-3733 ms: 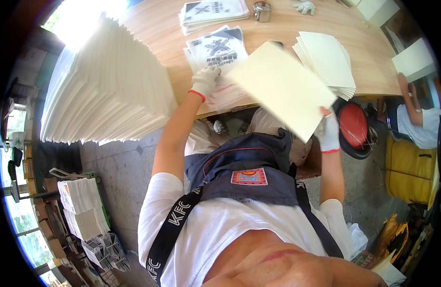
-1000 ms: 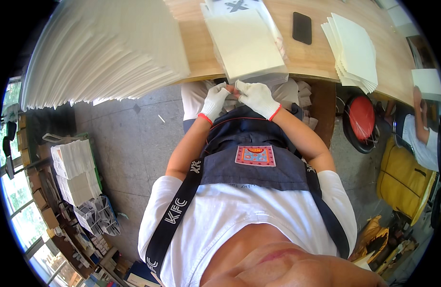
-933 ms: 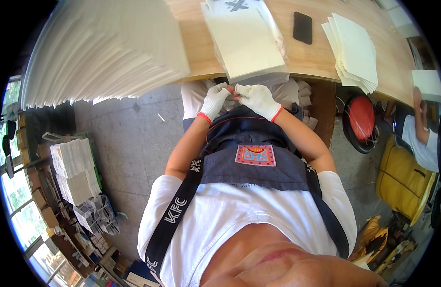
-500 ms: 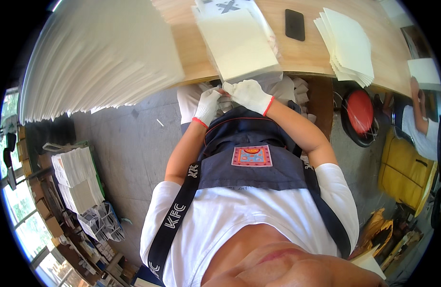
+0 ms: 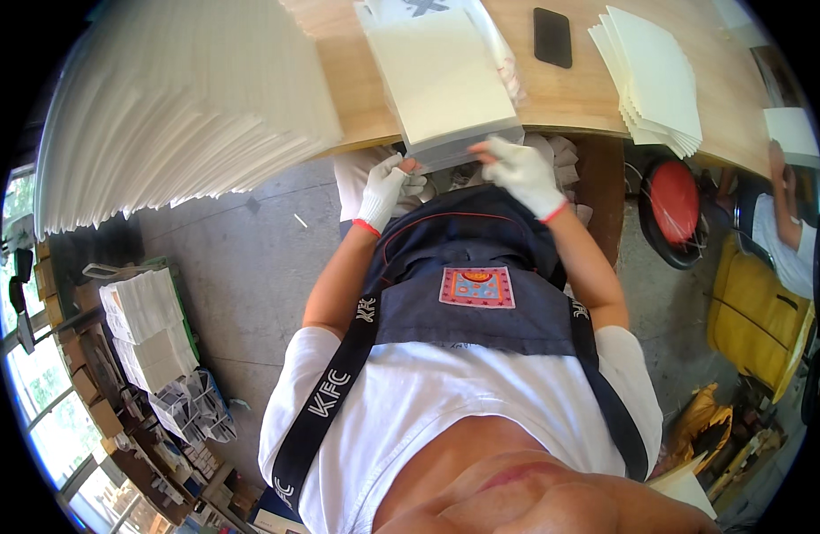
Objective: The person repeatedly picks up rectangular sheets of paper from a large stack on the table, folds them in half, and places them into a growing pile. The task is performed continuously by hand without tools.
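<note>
A cream sheet or thin stack of sheets (image 5: 436,76) lies at the front edge of the table, with a clear plastic bag (image 5: 447,155) around or under it. The bag's loose near end hangs over the edge toward me. My left hand (image 5: 387,189), in a white glove with bare fingertips, pinches this end at its left corner. Close to the right corner is my right hand (image 5: 521,173), gloved the same way. Its fingers are smeared by motion, and whether they grip the film cannot be made out.
A tall fanned pile of white sheets (image 5: 196,98) covers the table's left side. To the right lie a dark phone (image 5: 552,38) and a smaller cream stack (image 5: 654,80). A red-topped stool (image 5: 672,206) stands beyond the table; another person's arm (image 5: 783,205) shows far right.
My right hand has moved right, away from my left hand, along the bag's near end. That end now shows more widely spread. My left hand stays near the left corner.
</note>
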A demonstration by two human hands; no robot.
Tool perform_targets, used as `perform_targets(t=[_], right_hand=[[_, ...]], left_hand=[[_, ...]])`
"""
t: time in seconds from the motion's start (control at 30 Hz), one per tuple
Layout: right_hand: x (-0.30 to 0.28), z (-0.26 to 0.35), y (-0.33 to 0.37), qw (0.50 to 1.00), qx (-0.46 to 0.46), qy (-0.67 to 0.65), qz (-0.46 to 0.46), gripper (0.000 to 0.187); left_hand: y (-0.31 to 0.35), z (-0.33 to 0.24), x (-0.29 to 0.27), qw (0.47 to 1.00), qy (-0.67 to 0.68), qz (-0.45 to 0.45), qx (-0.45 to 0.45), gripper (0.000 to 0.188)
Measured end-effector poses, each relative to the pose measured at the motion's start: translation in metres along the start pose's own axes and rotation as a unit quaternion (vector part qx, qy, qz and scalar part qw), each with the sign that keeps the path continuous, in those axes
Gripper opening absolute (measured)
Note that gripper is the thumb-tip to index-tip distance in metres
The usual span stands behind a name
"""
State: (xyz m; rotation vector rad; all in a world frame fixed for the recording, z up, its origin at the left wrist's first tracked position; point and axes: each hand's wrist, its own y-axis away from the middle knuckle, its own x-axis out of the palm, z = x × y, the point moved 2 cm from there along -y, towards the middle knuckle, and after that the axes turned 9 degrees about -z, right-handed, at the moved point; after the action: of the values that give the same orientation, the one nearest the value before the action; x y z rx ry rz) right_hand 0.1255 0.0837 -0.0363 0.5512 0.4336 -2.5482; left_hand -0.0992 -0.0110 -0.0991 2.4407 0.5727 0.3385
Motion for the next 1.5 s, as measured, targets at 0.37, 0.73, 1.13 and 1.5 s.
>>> perform_targets(t=[0.37,0.73,1.13,1.5], right_hand=[[0.001,0.000,-0.013,0.913,0.236,-0.333,-0.007,0.007],[-0.108,-0.130,0.112,0.858,0.254,0.430,0.119,0.037],[-0.030,-0.043,-0.014,0.972,-0.159,0.156,-0.071,0.017],[0.022,-0.065,-0.003,0.918,0.293,-0.081,-0.254,0.020]], left_hand=[[0.006,-0.008,-0.001,0.999,0.021,0.006,0.043,0.021],[0.022,-0.029,-0.011,0.634,-0.441,-0.168,0.613,0.036],[0.000,-0.027,-0.015,0.622,-0.400,-0.048,0.672,0.024],[-0.019,0.022,0.001,0.926,0.096,-0.211,0.297,0.015]])
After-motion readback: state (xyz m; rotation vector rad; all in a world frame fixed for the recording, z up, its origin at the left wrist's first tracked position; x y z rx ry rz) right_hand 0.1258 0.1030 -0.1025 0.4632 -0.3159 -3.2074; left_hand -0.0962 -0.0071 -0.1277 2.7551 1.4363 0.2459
